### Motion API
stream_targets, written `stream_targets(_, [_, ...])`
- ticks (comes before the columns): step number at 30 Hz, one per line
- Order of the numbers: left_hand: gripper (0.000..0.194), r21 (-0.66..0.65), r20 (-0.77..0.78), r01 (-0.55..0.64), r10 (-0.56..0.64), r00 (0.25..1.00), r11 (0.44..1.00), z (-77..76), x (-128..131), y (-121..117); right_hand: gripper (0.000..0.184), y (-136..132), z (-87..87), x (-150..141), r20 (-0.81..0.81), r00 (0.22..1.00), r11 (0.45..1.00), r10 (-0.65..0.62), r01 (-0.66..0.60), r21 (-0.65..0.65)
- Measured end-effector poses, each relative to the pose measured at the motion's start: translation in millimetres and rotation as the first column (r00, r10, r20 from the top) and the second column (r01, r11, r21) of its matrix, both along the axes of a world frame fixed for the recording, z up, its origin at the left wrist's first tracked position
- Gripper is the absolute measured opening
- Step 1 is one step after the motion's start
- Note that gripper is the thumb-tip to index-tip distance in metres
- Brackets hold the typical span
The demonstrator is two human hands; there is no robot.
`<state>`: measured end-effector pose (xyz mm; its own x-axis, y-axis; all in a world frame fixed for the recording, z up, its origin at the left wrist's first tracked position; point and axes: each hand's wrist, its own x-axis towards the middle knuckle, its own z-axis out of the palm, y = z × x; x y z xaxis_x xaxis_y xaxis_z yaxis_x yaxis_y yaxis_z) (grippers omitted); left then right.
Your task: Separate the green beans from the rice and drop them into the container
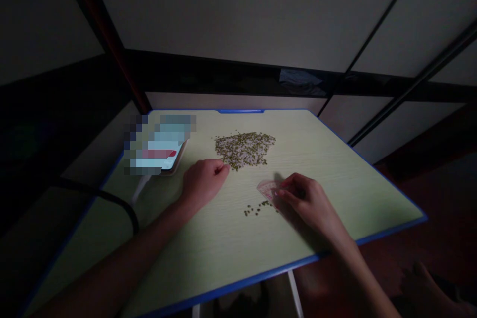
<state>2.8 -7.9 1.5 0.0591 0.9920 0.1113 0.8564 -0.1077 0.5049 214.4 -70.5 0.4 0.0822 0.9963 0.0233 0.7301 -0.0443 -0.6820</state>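
Observation:
A heap of small green and pale seeds (244, 149) lies in the middle of a light green table (335, 169) with a blue rim. My left hand (203, 181) rests on the table with its fingers curled, the fingertips pinched at the heap's near left edge. My right hand (307, 198) holds a small pinkish translucent piece (266, 189) flat against the tabletop. A few separate green seeds (255, 207) lie just left of that hand.
A phone (160, 156) with a lit screen lies at the table's far left, a white cable (139, 189) running from it. A dark cable (112, 198) crosses the left edge. Pale wall panels with dark frames stand behind the table.

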Motion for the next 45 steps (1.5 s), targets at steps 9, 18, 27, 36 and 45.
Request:
stream_targets(9, [0.035,0.002,-0.015,0.003,-0.003,1.0,1.0,1.8,1,-1,0.01,4,-1.5,-20,-0.031,0.994,0.995,0.101,-0.102,-0.003])
stream_targets(18, [0.035,0.008,-0.018,0.008,-0.008,1.0,1.0,1.0,1,0,0.023,15,-2.7,-30,-0.105,0.916,0.922,0.387,-0.382,0.071])
stream_targets(27, [0.034,0.02,-0.018,0.003,-0.002,1.0,1.0,1.8,2,-2,0.021,12,2.1,-33,-0.218,0.784,0.811,0.581,-0.581,0.071])
stream_targets(36, [0.034,0.02,-0.028,0.003,-0.003,1.0,1.0,1.5,2,-1,0.019,-3,6.5,-35,-0.156,0.781,0.794,0.605,-0.606,0.046])
stream_targets(45, [0.034,0.02,-0.038,0.001,0.0,0.999,1.0,1.5,2,-1,0.016,-18,9.7,-36,-0.052,0.833,0.834,0.551,-0.549,0.052])
